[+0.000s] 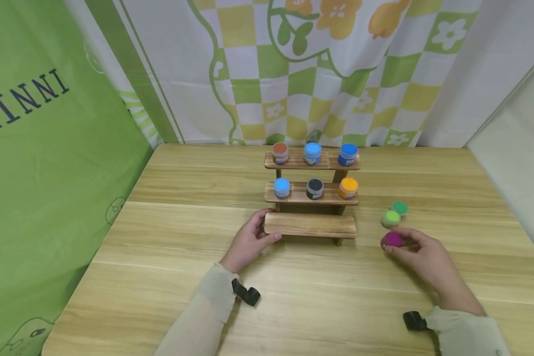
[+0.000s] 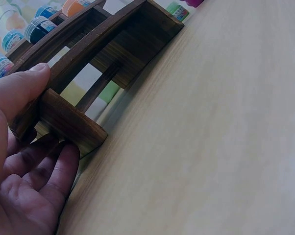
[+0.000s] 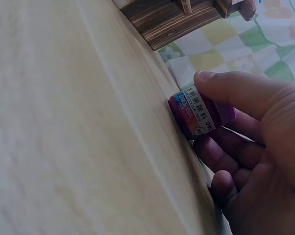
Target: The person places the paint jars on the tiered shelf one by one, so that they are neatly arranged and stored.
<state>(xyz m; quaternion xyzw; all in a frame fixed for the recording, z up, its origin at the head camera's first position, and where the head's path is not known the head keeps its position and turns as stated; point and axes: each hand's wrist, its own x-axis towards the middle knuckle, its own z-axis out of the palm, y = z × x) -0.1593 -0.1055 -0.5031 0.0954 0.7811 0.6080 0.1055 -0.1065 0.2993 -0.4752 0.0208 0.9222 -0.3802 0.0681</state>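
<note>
A three-tier wooden stand [image 1: 310,225] is on the table, its lowest shelf bare. My left hand [image 1: 251,241] grips the left end of that shelf, thumb on the front edge and fingers behind. To the right of the stand, my right hand [image 1: 422,252] pinches a purple paint jar [image 1: 392,240] between thumb and fingers. In the right wrist view the labelled purple jar [image 3: 194,113] sits at the tabletop. Just behind it are a light green jar [image 1: 390,218] and a darker green jar [image 1: 399,208].
The middle shelf holds a light blue jar [image 1: 282,187], a black jar [image 1: 314,188] and an orange jar [image 1: 348,188]. On the top shelf are a brown jar [image 1: 280,153], a light blue jar and a dark blue jar [image 1: 348,154]. A patterned curtain [image 1: 311,89] hangs behind the table [image 1: 182,198].
</note>
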